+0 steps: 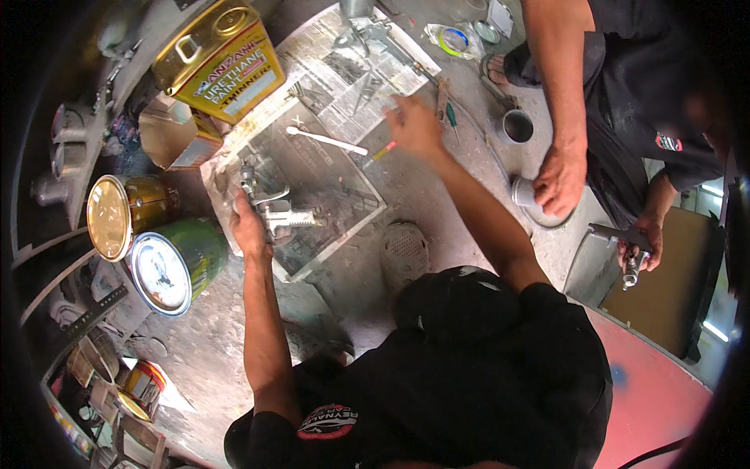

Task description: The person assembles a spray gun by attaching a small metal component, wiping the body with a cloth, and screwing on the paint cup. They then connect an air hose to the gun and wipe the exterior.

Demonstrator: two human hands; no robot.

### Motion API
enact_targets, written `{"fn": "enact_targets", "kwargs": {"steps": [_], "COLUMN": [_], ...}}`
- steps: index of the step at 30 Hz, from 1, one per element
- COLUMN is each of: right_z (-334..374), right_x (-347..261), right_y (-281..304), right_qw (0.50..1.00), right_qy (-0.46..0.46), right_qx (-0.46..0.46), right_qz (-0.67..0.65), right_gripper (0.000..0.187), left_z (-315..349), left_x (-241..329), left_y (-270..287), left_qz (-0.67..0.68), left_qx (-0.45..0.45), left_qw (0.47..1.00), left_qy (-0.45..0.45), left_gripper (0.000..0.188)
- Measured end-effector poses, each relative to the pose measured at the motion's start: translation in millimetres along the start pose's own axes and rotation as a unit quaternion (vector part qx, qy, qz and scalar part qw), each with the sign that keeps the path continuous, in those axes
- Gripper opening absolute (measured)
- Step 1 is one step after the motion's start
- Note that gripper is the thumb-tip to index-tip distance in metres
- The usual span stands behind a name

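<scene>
My left hand (249,227) is closed around a metal spray gun (283,217), held above a worn, framed board on the floor. My right hand (418,129) reaches forward at the edge of the newspaper (336,86), slightly blurred, fingers apart with nothing seen in them. Just below it lies a small brush (380,152) with a yellow and red handle. A white toothbrush (328,141) rests on the board (344,184) between my hands. Another spray gun (383,41) and small parts lie on the newspaper. A green-handled screwdriver (451,116) is right of my right hand.
On the right, a co-worker's hand (558,180) grips a metal cup (523,192); their other hand (644,242) holds a spray gun (625,238). Another cup (516,127) stands nearby. Left are a yellow thinner tin (226,66), a cardboard box (173,134) and paint cans (162,272).
</scene>
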State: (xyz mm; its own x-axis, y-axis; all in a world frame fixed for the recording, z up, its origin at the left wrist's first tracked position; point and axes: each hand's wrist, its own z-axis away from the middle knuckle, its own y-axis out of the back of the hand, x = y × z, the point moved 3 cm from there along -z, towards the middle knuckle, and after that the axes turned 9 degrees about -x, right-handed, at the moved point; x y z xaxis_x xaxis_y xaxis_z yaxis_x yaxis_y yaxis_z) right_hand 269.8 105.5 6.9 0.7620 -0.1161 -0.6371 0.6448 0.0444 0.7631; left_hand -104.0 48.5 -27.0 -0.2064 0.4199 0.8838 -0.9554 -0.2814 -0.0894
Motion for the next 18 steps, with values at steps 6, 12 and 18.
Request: {"fn": "enact_targets", "kwargs": {"steps": [6, 12, 18], "right_z": [111, 120, 87], "right_x": [-136, -111, -87], "right_y": [-71, -100, -103], "right_qw": [0.916, 0.97, 0.984], "right_qy": [0.238, 0.199, 0.03], "right_qx": [-0.306, -0.119, -0.175], "right_qz": [0.102, 0.079, -0.024], "right_gripper": [0.103, 0.057, 0.038], "left_z": [6, 34, 62], "left_x": [-23, -15, 31], "left_y": [-12, -56, -72], "left_qz": [-0.041, 0.027, 0.073], "left_qx": [-0.038, -0.124, -0.283], "left_qw": [0.998, 0.985, 0.936], "left_qy": [-0.005, 0.12, 0.195], "left_gripper": [0.061, 0.051, 0.044]}}
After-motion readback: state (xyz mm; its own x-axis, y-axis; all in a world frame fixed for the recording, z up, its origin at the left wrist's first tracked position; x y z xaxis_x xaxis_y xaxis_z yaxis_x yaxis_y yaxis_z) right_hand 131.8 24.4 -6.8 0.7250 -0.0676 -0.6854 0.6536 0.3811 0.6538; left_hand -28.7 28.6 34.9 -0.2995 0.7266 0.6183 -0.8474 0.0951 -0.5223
